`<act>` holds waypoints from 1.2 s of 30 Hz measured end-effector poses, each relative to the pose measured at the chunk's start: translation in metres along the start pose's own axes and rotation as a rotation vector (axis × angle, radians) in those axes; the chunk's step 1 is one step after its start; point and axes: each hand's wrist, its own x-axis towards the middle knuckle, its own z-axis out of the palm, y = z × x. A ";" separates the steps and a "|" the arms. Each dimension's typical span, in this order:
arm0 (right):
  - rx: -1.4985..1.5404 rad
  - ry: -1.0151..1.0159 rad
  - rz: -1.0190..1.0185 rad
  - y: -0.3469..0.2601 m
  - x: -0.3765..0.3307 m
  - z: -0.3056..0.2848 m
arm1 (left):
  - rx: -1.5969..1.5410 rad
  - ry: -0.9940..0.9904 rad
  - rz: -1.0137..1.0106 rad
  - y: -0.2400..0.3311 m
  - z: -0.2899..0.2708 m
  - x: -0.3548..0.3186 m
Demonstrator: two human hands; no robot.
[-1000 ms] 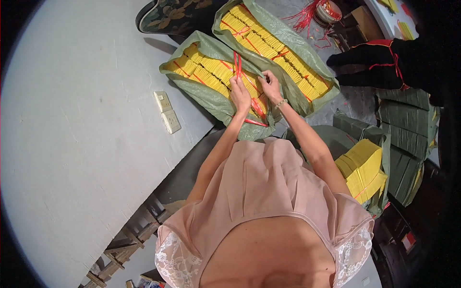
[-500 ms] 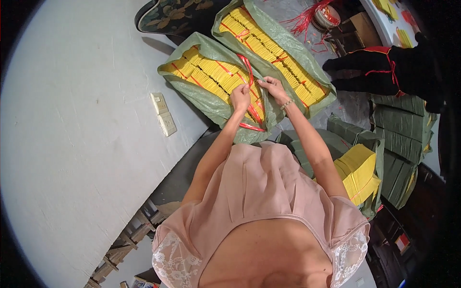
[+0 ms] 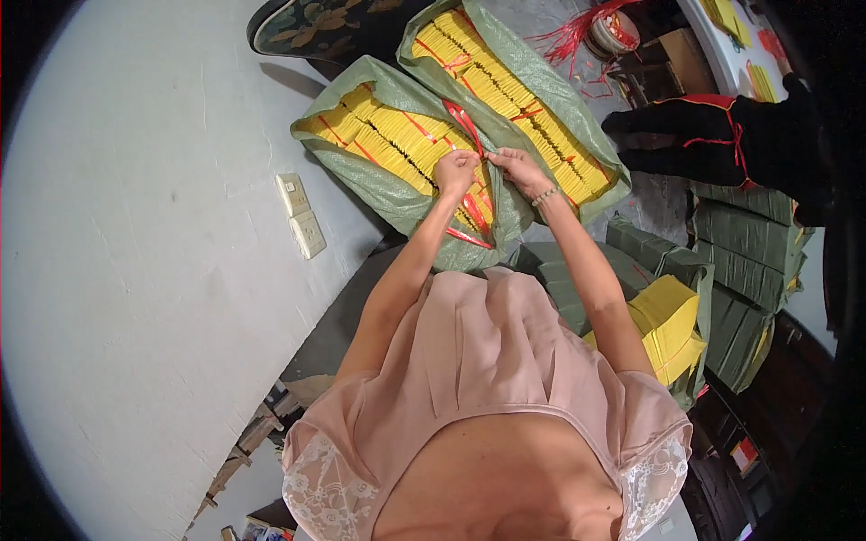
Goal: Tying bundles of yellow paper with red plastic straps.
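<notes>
Two open green woven sacks (image 3: 379, 185) lie side by side, each packed with bundles of yellow paper (image 3: 388, 135) tied with red string. My left hand (image 3: 454, 171) and my right hand (image 3: 517, 169) meet over the gap between the sacks. Both pinch a red string (image 3: 465, 117) that runs up from my fingers across the yellow bundles. A bead bracelet sits on my right wrist. Loose red string ends trail below my left hand.
A white wall with a double socket plate (image 3: 300, 215) fills the left. Wrapped green bundles (image 3: 744, 252) are stacked at right, with an open stack of yellow paper (image 3: 667, 325). A spool of red string (image 3: 613, 32) and black cloth with red ties (image 3: 713, 135) lie behind.
My hands have drawn closer together and shifted slightly up along the sacks' seam, pulling the red string taut between them.
</notes>
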 end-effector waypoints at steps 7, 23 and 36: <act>-0.015 0.030 -0.141 0.006 -0.003 0.012 | 0.013 -0.069 0.015 -0.007 -0.001 0.005; -0.804 0.559 -0.742 0.012 -0.049 0.050 | -0.173 -0.253 -0.262 0.032 -0.008 -0.006; -0.224 0.447 -0.526 0.034 -0.022 0.029 | 0.013 -0.197 -0.153 0.025 -0.002 -0.003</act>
